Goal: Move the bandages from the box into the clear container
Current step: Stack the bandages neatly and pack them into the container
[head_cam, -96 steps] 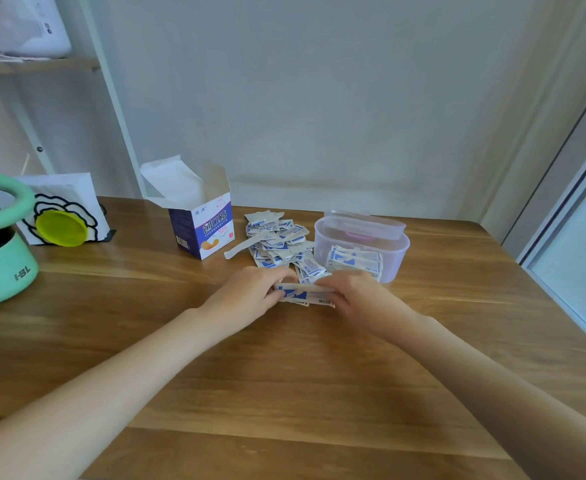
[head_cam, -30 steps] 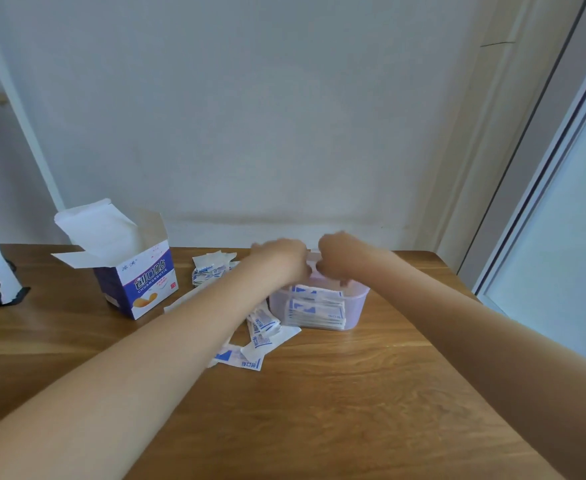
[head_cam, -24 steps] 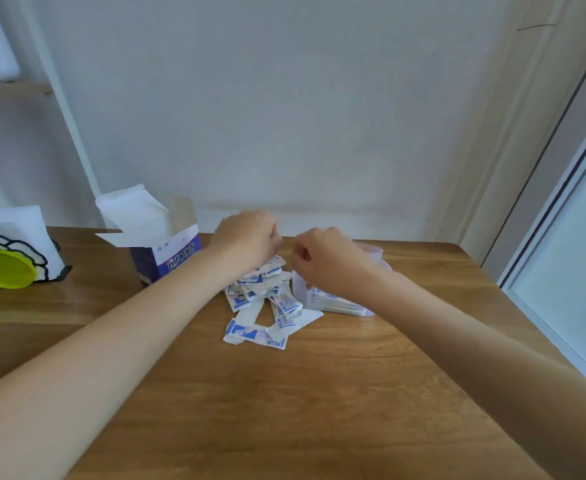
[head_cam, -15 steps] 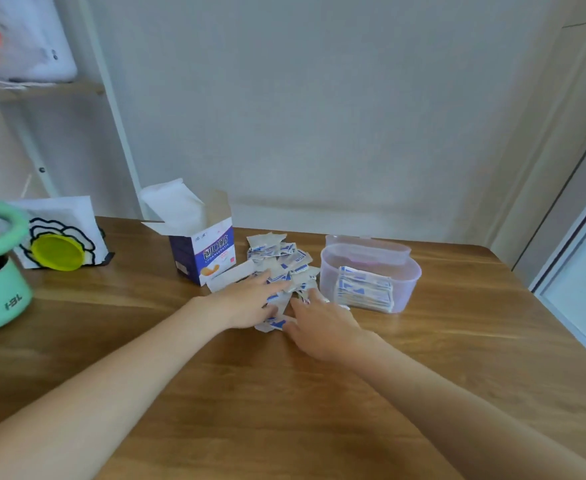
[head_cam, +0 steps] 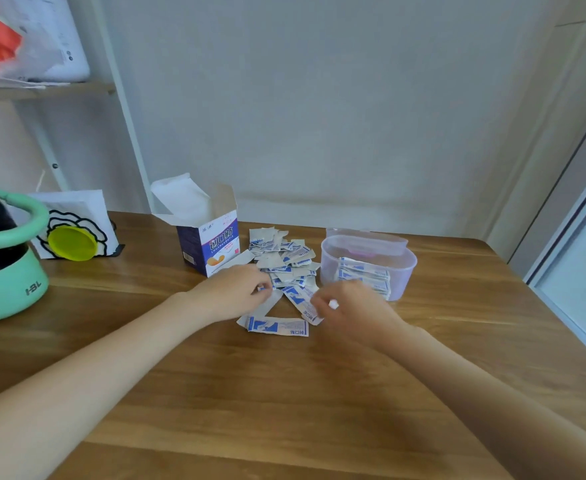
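Both hands have drawn back from the tub and dropped to the near edge of the loose pile since a second ago.

The left hand [head_cam: 234, 292] curls its fingers onto wrappers at the pile's left edge; whether it has pinched one up I cannot tell. The right hand [head_cam: 345, 308] is curled at the pile's right edge, its grasp also unclear. The bandages [head_cam: 284, 263] lie heaped at frame centre, between the open box [head_cam: 210, 245] on the left and the clear tub [head_cam: 400, 271] on the right, which already holds a stack. One bandage [head_cam: 274, 325] lies apart nearest the viewer, its long axis left-to-right, between both hands. The right hand sits nearer the tub. Bare table [head_cam: 284, 410] fills the lower frame.
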Demonstrator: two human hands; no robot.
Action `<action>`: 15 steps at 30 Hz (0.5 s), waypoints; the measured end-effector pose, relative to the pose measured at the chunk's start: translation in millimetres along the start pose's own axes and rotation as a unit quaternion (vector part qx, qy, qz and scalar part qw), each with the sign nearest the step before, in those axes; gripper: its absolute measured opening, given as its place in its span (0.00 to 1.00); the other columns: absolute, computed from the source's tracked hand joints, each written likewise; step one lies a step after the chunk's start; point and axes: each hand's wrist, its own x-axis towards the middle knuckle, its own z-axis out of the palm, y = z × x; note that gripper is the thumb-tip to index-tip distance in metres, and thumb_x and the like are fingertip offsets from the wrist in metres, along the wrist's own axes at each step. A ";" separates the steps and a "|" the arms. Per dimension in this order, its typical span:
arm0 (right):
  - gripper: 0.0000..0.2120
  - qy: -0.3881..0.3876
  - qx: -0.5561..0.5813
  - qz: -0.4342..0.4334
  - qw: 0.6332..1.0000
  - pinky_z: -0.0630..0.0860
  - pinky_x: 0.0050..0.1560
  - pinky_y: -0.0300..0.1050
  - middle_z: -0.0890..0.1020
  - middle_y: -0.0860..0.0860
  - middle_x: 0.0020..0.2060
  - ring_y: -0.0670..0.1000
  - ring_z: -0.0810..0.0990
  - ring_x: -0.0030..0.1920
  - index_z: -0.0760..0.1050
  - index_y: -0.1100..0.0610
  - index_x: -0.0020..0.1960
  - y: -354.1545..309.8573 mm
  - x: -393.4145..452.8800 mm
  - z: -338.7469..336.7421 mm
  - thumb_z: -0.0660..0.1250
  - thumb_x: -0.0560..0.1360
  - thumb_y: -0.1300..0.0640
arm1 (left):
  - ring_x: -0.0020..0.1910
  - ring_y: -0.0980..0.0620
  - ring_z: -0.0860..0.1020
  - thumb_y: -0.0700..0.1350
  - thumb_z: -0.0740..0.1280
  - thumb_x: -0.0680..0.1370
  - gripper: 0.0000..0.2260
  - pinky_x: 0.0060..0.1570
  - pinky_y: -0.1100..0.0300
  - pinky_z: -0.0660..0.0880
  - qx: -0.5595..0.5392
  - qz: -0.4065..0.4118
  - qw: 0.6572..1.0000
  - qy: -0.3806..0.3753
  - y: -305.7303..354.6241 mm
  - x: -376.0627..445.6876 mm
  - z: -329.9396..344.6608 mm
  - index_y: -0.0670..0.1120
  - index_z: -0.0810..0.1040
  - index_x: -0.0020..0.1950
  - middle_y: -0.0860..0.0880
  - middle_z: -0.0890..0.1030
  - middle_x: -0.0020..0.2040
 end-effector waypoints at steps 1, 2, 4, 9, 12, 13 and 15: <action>0.18 0.038 0.028 0.037 0.998 0.77 0.42 0.48 0.83 0.56 0.41 0.56 0.80 0.40 0.78 0.62 0.42 2.2 2.0 -1.6 0.56 0.79 0.52 | 0.49 0.53 0.73 0.54 0.60 0.79 0.15 0.50 0.59 0.72 -0.008 -0.004 1.000 -0.018 3.1 0.0 -1.6 0.49 0.75 0.61 0.49 0.73 0.55; 0.19 0.056 0.041 0.068 0.995 0.76 0.42 0.49 0.83 0.57 0.40 0.57 0.80 0.40 0.78 0.64 0.43 2.3 4.1 -2.1 0.56 0.79 0.52 | 0.48 0.54 0.72 0.56 0.63 0.76 0.17 0.48 0.60 0.71 0.002 -0.007 0.999 -0.048 5.6 -0.1 -2.0 0.48 0.74 0.60 0.50 0.72 0.53; 0.18 0.028 0.010 0.093 0.995 0.76 0.44 0.49 0.82 0.57 0.45 0.57 0.81 0.46 0.76 0.64 0.49 -4.5 7.3 1.2 0.58 0.79 0.49 | 0.49 0.54 0.70 0.59 0.67 0.73 0.22 0.47 0.62 0.69 0.042 -0.014 0.993 -0.106 9.8 -0.4 1.0 0.49 0.71 0.61 0.50 0.70 0.55; 0.19 -0.008 -0.005 0.142 0.990 0.73 0.45 0.47 0.74 0.55 0.57 0.57 0.78 0.53 0.69 0.60 0.60 -24.7 23.1 26.4 0.63 0.76 0.49 | 0.48 0.55 0.71 0.54 0.70 0.72 0.14 0.40 0.65 0.69 -0.002 -0.015 0.995 -0.096 10.2 0.6 10.6 0.50 0.71 0.51 0.51 0.70 0.54; 0.15 0.006 0.088 0.178 0.980 0.79 0.48 0.49 0.79 0.55 0.52 0.55 0.80 0.49 0.71 0.59 0.59 -20.0 31.6 28.2 0.67 0.74 0.57 | 0.48 0.55 0.72 0.51 0.71 0.72 0.12 0.38 0.67 0.68 -0.035 -0.016 0.994 -0.098 6.4 -0.4 11.0 0.51 0.70 0.48 0.53 0.72 0.51; 0.14 -0.001 0.110 0.182 0.977 0.79 0.47 0.49 0.80 0.55 0.50 0.54 0.81 0.47 0.73 0.59 0.58 -15.5 32.9 25.0 0.67 0.74 0.59 | 0.47 0.56 0.73 0.50 0.71 0.72 0.11 0.38 0.67 0.68 -0.050 -0.017 0.994 -0.099 4.6 -1.0 11.1 0.51 0.70 0.47 0.54 0.72 0.48; 0.11 -0.038 0.135 0.176 0.974 0.79 0.39 0.43 0.82 0.54 0.45 0.50 0.80 0.39 0.77 0.60 0.54 -5.2 32.1 11.6 0.68 0.73 0.59 | 0.41 0.59 0.73 0.47 0.71 0.72 0.09 0.37 0.66 0.69 -0.092 -0.021 0.990 -0.105 0.2 -0.8 10.2 0.51 0.72 0.44 0.55 0.74 0.45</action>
